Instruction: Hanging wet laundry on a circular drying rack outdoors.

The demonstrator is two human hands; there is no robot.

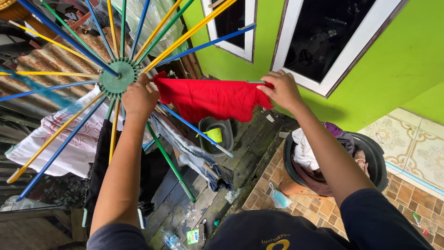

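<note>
Hands [138,98] stretching soft red cloth [210,98]

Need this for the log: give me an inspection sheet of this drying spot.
Surface: wet dark boards below, tiled floor at right.
Job's things: red cloth stretched along a rack arm; rack hub with blue, yellow and green arms; white cloth and dark clothes already hung.
Clutter: black tub of laundry, grey tub with a green scoop, bottle and wrappers on the boards.
Grippers: left hand grips the cloth's end by the hub; right hand grips the other end.
Cables: nothing seen.
Surroundings: green wall, two white-framed windows, rusty sheeting.
</note>
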